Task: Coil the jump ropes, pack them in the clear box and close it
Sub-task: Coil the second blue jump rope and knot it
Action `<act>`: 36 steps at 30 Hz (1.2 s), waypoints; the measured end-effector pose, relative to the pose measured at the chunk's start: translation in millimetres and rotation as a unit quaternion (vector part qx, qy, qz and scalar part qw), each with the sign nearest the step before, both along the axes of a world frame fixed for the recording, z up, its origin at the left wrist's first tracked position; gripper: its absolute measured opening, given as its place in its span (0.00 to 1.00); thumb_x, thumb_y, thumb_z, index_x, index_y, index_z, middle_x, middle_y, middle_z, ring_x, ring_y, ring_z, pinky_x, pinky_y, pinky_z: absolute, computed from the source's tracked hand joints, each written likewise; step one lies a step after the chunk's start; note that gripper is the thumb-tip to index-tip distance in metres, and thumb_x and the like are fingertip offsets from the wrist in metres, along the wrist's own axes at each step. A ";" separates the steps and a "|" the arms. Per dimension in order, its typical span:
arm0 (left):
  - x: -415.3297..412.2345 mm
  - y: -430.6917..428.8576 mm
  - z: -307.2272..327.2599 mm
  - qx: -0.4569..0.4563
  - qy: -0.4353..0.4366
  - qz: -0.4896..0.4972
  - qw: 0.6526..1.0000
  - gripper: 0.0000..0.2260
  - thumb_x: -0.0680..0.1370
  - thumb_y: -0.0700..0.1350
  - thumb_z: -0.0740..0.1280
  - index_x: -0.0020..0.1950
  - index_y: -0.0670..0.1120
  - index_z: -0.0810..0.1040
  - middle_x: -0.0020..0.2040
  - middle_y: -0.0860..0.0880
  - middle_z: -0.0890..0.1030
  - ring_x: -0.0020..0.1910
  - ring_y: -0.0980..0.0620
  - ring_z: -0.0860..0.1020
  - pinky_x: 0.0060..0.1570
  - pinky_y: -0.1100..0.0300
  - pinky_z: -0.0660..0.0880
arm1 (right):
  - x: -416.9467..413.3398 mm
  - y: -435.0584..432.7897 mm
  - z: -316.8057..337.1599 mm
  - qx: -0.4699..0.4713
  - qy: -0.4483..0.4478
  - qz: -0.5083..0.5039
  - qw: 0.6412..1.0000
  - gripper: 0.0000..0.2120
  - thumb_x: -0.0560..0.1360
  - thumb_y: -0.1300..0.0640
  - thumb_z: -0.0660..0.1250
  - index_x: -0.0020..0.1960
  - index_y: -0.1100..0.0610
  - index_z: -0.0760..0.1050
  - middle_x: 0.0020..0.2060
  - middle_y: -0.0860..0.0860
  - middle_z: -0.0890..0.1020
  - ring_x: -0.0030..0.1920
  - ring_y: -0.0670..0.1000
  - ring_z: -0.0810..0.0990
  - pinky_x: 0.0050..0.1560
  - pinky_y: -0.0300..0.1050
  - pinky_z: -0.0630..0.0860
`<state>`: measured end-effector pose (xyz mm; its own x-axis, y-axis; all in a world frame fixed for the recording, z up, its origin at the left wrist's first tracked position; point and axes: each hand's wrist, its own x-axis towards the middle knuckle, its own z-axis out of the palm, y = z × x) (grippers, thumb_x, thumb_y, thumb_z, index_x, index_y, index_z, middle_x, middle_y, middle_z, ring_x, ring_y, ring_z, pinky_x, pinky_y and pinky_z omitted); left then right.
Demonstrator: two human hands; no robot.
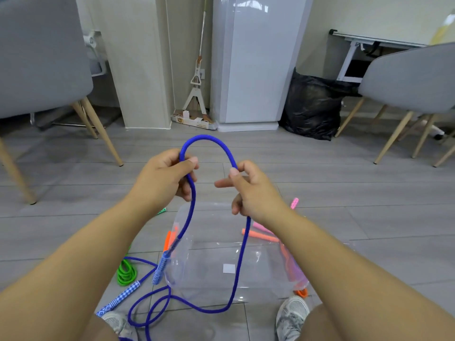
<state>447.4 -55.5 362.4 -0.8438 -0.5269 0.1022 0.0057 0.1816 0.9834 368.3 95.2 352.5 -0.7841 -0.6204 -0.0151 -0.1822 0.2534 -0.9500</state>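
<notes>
A blue jump rope (206,140) arches between my two hands above the floor. My left hand (165,174) pinches one side of the loop, and my right hand (251,190) grips the other side. Both strands hang down over the clear box (221,286), which lies on the floor between my feet. The rope's blue-and-white patterned handles (123,295) rest at the box's left. A green rope (126,271) lies coiled left of the box. An orange rope (261,236) and a pink-handled rope (294,203) lie at the right.
Grey chairs with wooden legs stand at left (44,70) and right (413,80). A black rubbish bag (312,107), a mop (197,89) and a white cabinet (253,62) stand ahead. My grey shoes (291,313) flank the box on the grey floor.
</notes>
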 end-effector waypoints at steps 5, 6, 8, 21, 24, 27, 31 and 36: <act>-2.8 4.9 7.5 0.083 0.035 -0.011 0.996 0.07 0.81 0.44 0.60 0.44 0.45 0.71 0.34 0.42 0.79 0.26 0.46 0.79 0.30 0.53 0.80 | 9.5 -7.7 1.2 -0.014 -0.076 0.079 0.994 0.07 0.82 0.52 0.51 0.46 0.52 0.62 0.44 0.48 0.82 0.21 0.51 0.71 0.22 0.35 0.62; -3.4 4.9 8.7 0.085 0.036 -0.010 0.996 0.06 0.81 0.44 0.60 0.44 0.46 0.71 0.33 0.43 0.80 0.26 0.45 0.79 0.29 0.53 0.80 | 11.8 -8.9 0.7 -0.020 -0.088 0.095 0.991 0.07 0.82 0.53 0.51 0.47 0.53 0.62 0.42 0.49 0.82 0.21 0.51 0.70 0.22 0.35 0.62; -4.2 4.4 11.1 0.081 0.035 0.000 0.996 0.06 0.81 0.43 0.59 0.44 0.46 0.71 0.31 0.44 0.81 0.25 0.46 0.79 0.26 0.57 0.78 | 12.6 -12.0 -0.5 -0.025 -0.082 0.116 0.990 0.06 0.82 0.54 0.51 0.47 0.53 0.62 0.37 0.50 0.82 0.20 0.49 0.66 0.22 0.34 0.62; 4.6 -27.3 5.8 0.100 -0.034 -0.001 0.994 0.07 0.77 0.40 0.66 0.38 0.43 0.75 0.28 0.47 0.77 0.21 0.54 0.71 0.25 0.61 0.76 | -19.8 24.3 -14.1 0.067 0.033 0.112 0.991 0.05 0.75 0.55 0.67 0.46 0.49 0.70 0.26 0.46 0.76 0.28 0.45 0.70 0.30 0.38 0.65; 6.0 -35.3 5.9 0.191 -0.010 0.026 0.981 0.09 0.78 0.40 0.64 0.38 0.43 0.73 0.29 0.47 0.78 0.22 0.53 0.73 0.25 0.62 0.75 | -26.5 35.0 -13.3 0.040 0.014 0.098 0.994 0.04 0.77 0.59 0.63 0.45 0.52 0.71 0.26 0.48 0.75 0.25 0.48 0.64 0.27 0.41 0.63; 3.6 -35.6 3.7 0.273 0.013 0.041 0.961 0.10 0.79 0.45 0.62 0.39 0.44 0.75 0.32 0.48 0.80 0.25 0.54 0.74 0.26 0.63 0.75 | -24.3 36.5 -14.8 0.028 -0.011 0.075 0.997 0.07 0.80 0.61 0.59 0.45 0.56 0.74 0.27 0.50 0.73 0.22 0.46 0.62 0.25 0.39 0.61; -3.7 -20.5 -3.5 0.247 -0.002 0.025 0.969 0.14 0.81 0.51 0.58 0.48 0.47 0.81 0.45 0.50 0.84 0.40 0.52 0.76 0.38 0.58 0.73 | -14.7 27.9 -21.4 0.002 -0.075 0.046 0.996 0.11 0.81 0.60 0.55 0.45 0.59 0.74 0.28 0.51 0.69 0.20 0.43 0.59 0.25 0.37 0.58; -11.8 0.4 -4.5 0.217 0.018 0.100 0.971 0.21 0.82 0.55 0.50 0.56 0.48 0.80 0.52 0.48 0.83 0.49 0.49 0.78 0.45 0.54 0.75 | -6.8 14.2 -22.7 -0.050 -0.138 0.013 0.989 0.12 0.82 0.58 0.54 0.46 0.60 0.75 0.28 0.50 0.69 0.19 0.43 0.57 0.23 0.36 0.58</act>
